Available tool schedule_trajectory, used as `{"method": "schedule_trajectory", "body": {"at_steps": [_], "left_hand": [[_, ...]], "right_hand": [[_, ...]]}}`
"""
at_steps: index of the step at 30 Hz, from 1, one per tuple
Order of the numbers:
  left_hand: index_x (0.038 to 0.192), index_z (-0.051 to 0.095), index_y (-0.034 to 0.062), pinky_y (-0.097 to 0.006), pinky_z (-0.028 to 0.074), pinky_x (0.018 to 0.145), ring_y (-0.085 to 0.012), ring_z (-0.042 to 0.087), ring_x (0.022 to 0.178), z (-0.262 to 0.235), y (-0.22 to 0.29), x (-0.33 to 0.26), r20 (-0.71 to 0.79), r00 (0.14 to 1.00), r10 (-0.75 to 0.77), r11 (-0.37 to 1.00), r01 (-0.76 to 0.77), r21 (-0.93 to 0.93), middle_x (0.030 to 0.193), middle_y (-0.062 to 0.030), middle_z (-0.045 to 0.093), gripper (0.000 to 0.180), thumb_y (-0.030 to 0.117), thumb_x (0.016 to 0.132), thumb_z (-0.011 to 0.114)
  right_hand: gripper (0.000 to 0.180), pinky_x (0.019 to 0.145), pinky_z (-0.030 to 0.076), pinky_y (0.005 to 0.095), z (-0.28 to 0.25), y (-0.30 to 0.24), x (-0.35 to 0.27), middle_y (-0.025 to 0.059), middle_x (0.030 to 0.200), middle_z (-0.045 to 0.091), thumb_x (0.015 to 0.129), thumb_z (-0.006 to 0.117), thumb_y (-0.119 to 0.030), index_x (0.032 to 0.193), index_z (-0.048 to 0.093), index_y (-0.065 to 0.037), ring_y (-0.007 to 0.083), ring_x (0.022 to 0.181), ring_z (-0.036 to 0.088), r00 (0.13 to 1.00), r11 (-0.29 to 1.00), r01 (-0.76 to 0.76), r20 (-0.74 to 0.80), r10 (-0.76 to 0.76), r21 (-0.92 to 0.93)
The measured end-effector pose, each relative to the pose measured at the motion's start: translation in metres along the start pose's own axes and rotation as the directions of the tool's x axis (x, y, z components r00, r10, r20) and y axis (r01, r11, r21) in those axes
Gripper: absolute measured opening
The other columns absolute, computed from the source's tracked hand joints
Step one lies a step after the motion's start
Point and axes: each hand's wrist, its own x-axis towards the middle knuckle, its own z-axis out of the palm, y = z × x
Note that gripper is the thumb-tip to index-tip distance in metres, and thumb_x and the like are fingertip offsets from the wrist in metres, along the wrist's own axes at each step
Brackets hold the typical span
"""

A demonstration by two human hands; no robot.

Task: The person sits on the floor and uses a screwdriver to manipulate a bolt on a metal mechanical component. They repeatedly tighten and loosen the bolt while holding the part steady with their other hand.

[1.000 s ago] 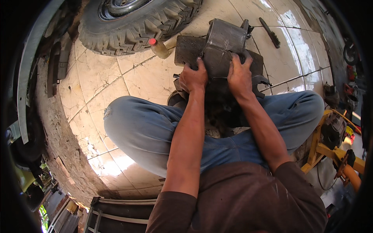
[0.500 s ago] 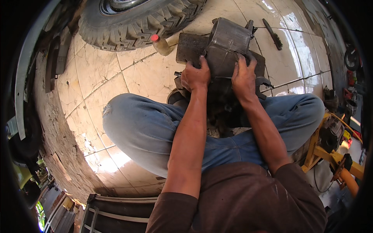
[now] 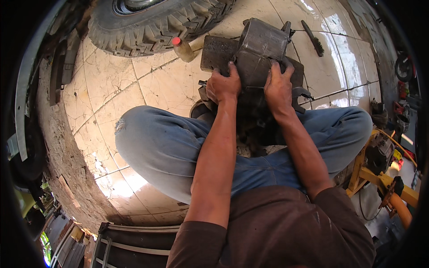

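Note:
A dark, greasy box-shaped plastic housing sits tilted in front of me, between my bent legs. On its near left side my left hand grips the edge, thumb on top and fingers curled under. My right hand clasps the near right side in the same way. Beneath the housing lies a flat dark block, which sticks out to the left and right. More dark parts below are shaded and partly hidden by my forearms.
A big knobby tyre lies at the far left, with a red-capped bottle beside it. A black wire brush rests on the tiled floor at the far right. A yellow metal stand is at my right.
Both hands keep their hold on the housing. Only a very slight shift of the whole view to the left shows.

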Motion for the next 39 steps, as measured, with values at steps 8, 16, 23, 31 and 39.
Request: {"method": "schedule_trajectory", "body": {"at_steps": [8,16,23,31,39], "left_hand": [[0.102,0.075,-0.0045,-0.050,0.051,0.090,-0.0465,0.070,0.097,0.002,-0.002,0.000,-0.016,1.000,0.019,1.000,-0.020,-0.010,0.098,-0.0290,0.073,0.063,0.055,0.085,0.067],[0.100,0.075,-0.0042,-0.049,0.053,0.085,-0.0429,0.071,0.093,0.004,-0.006,0.001,-0.071,0.996,0.048,0.997,-0.043,0.065,0.095,-0.0258,0.074,0.063,0.056,0.086,0.064],[0.103,0.075,-0.0045,-0.049,0.052,0.089,-0.0459,0.071,0.096,0.002,-0.001,0.002,-0.010,1.000,0.018,1.000,-0.018,-0.023,0.098,-0.0286,0.074,0.063,0.055,0.085,0.067],[0.104,0.076,-0.0035,-0.051,0.052,0.089,-0.0461,0.070,0.097,-0.001,0.003,-0.001,-0.011,1.000,0.015,1.000,-0.015,0.016,0.099,-0.0289,0.073,0.065,0.058,0.085,0.065],[0.105,0.076,-0.0027,-0.052,0.052,0.088,-0.0468,0.070,0.098,-0.002,0.003,-0.001,-0.020,1.000,0.003,0.998,-0.002,0.063,0.100,-0.0293,0.073,0.067,0.060,0.085,0.064]], "right_hand": [[0.034,0.083,0.056,0.0598,-0.001,0.002,-0.001,0.0369,0.138,0.040,0.100,0.052,-0.011,0.134,0.053,-0.010,0.0579,0.094,0.064,1.000,1.000,-0.003,-0.007,0.004,0.011],[0.035,0.082,0.056,0.0595,-0.003,0.001,-0.001,0.0361,0.137,0.041,0.099,0.053,-0.009,0.134,0.052,-0.009,0.0569,0.094,0.065,0.999,0.999,0.039,-0.030,-0.038,0.010],[0.037,0.092,0.050,0.0532,-0.018,0.034,0.014,0.0345,0.127,0.051,0.095,0.061,-0.013,0.130,0.057,0.001,0.0525,0.109,0.059,0.996,0.990,0.073,-0.052,-0.068,0.116],[0.037,0.091,0.050,0.0529,-0.035,0.053,0.018,0.0294,0.113,0.062,0.095,0.061,-0.014,0.126,0.058,0.006,0.0504,0.104,0.061,0.987,0.986,0.157,-0.031,-0.155,0.056],[0.036,0.085,0.051,0.0554,-0.028,0.031,0.010,0.0314,0.106,0.065,0.096,0.057,-0.009,0.129,0.053,0.004,0.0507,0.100,0.062,0.996,0.997,0.070,0.044,-0.072,0.043]]}}
